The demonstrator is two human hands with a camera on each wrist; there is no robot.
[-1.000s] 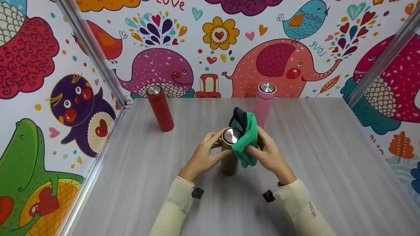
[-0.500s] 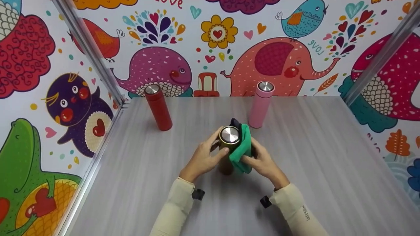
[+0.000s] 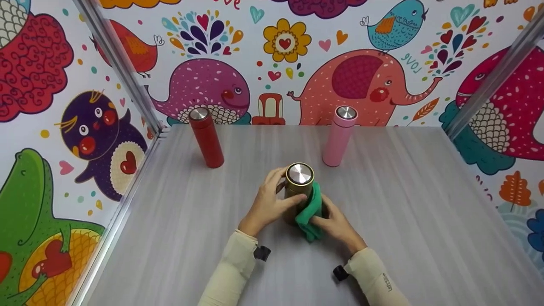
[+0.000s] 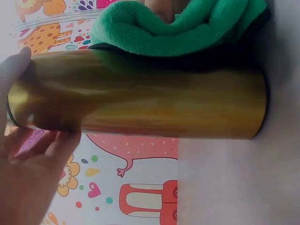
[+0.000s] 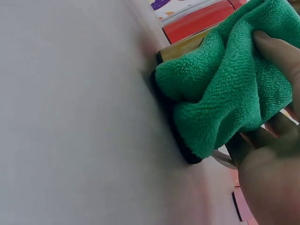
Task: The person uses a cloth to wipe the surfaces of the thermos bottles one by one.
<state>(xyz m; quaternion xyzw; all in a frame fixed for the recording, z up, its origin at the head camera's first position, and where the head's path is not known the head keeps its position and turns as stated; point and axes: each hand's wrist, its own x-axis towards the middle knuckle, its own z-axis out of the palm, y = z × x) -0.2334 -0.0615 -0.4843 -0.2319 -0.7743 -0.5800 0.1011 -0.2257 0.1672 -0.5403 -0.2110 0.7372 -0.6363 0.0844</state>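
A gold thermos bottle (image 3: 293, 197) with a shiny steel lid top stands upright on the table in front of the person. The left hand (image 3: 269, 202) grips it near its top, thumb on the near side and fingers round the left; the left wrist view shows the bottle's gold body (image 4: 178, 103) lengthwise. The right hand (image 3: 338, 221) holds a folded green cloth (image 3: 312, 212) against the bottle's right side. Close up in the right wrist view, the fluffy cloth (image 5: 225, 84) lies between thumb and fingers and reaches down near the table, covering most of the bottle.
A red thermos bottle (image 3: 208, 142) stands at the back left of the grey table (image 3: 170, 238). At the back right stands a pink one (image 3: 338, 138). Walls with cartoon prints and metal frame posts (image 3: 123, 72) enclose the table.
The right hand has moved down along the bottle's right side with the cloth, from near the lid towards the base. The left hand keeps its grip near the top.
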